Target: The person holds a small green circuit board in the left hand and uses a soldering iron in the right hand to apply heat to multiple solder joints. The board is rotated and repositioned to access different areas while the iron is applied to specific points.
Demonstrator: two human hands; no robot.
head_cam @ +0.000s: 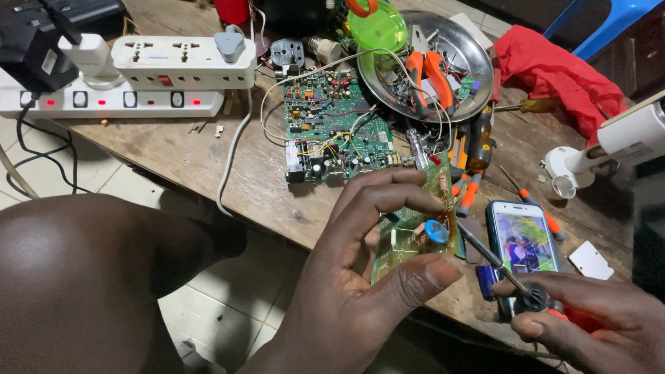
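Observation:
My left hand point(360, 277) grips a small green circuit board point(415, 232) between thumb and fingers, tilted up over the wooden table's front edge. A blue disc part point(437, 230) sits on that board. My right hand point(589, 315) holds a soldering iron point(495, 263) by its black and orange handle, its thin metal tip reaching up-left to the small board beside the blue part. A larger green circuit board point(332, 128) with wires lies flat on the table behind my left hand.
White power strips point(125, 83) sit at back left. A metal bowl point(478, 62) holds orange-handled pliers point(429, 76). A phone point(523, 239) with a lit screen lies near my right hand. Screwdrivers point(478, 149), a red cloth point(554, 69) and a white camera point(609, 145) stand nearby.

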